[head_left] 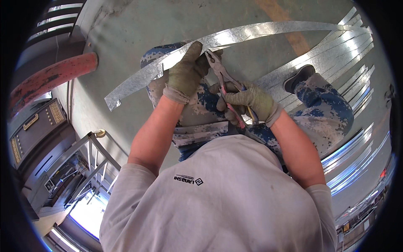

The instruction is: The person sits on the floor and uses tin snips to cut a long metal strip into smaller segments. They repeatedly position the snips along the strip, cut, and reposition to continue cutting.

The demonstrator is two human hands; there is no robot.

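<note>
A long, shiny galvanized metal strip [140, 82] stretches from the left across my knees toward the far right. Wearing an olive work glove, my left hand [187, 71] is closed around the strip near its middle-left part. In my gloved right hand [252, 101] is a pair of pliers [219, 69] with red and blue-yellow handles. The jaws of the pliers are at the strip's lower edge, just right of my left hand; whether they bite on it I cannot tell. A small notch and bent tab show along the strip's left part.
Many flat metal strips [323, 54] lie on the floor at the right, under my shoe [299, 77], with further strips [348, 159] lower down. A thick red pipe [54, 80] and a metal frame [94, 157] stand at the left.
</note>
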